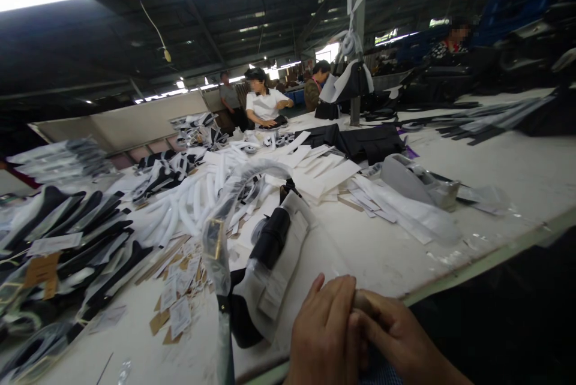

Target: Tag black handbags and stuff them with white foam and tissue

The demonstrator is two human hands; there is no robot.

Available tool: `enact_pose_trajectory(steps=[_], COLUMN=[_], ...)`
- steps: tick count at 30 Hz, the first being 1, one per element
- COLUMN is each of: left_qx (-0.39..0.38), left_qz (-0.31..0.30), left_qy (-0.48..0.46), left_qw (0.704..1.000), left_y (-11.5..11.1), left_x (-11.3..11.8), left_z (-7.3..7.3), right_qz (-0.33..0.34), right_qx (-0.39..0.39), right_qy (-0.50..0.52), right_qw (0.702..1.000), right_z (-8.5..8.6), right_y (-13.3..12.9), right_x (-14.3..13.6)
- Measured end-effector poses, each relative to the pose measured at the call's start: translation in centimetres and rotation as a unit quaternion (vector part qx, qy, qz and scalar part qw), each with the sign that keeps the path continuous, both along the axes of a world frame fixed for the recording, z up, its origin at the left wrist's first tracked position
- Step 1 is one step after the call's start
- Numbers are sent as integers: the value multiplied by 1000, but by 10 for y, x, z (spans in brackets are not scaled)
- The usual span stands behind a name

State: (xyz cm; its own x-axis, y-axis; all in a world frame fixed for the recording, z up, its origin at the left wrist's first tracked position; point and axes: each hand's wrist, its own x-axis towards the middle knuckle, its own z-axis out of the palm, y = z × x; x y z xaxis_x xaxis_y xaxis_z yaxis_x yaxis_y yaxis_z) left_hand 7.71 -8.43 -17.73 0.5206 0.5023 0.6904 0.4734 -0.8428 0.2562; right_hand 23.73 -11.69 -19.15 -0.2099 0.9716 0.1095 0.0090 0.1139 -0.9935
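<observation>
My left hand (pixel 321 331) is at the bottom centre, beside the table's front edge, with its fingers pressed together against my right hand. My right hand (pixel 396 334) meets it from the right, fingers curled. Whatever may lie between the two hands is hidden. Just left of them, a black and white bag (pixel 270 265) rests on the table, with a plastic-wrapped strap (pixel 220 241) arching up over its left side. Small tags (pixel 180 307) of white and brown card are scattered further left.
The pale table (pixel 369 259) holds stacked black pieces (pixel 76 241) at left, white rolls (pixel 193 199) and sheets (pixel 319 172) in the middle, and wrapped items at right. Several people sit or stand beyond. A post (pixel 359 25) rises behind.
</observation>
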Motion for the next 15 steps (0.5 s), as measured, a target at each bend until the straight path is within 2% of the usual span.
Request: enact_pose_trajectory(steps=[2, 4, 7, 9, 11, 13, 15], left_qx=[-48, -114, -287, -413, -505, -587, -652], left_qz=[-7, -30, -48, -51, -57, -70, -78], left_qy=[-15, -20, -26, -49, -105, -200, -316], left_qw=[999, 993, 956, 908, 855, 782, 685], left_y=[-3, -7, -10, -10, -6, 1, 10], left_x=[2, 2, 0, 1, 4, 8, 12], left_z=[2, 6, 14, 17, 16, 11, 2], right_qz=[19, 44, 81, 107, 121, 101, 45], right_qx=[70, 152, 277, 334, 366, 368, 327], right_qy=[-73, -152, -278, -361, -410, -412, -373], right_qw=[995, 976, 916, 864, 827, 827, 867], right_z=[3, 6, 7, 7, 6, 5, 4], right_y=[0, 0, 2, 3, 7, 13, 21], right_x=[4, 8, 13, 15, 17, 20, 25])
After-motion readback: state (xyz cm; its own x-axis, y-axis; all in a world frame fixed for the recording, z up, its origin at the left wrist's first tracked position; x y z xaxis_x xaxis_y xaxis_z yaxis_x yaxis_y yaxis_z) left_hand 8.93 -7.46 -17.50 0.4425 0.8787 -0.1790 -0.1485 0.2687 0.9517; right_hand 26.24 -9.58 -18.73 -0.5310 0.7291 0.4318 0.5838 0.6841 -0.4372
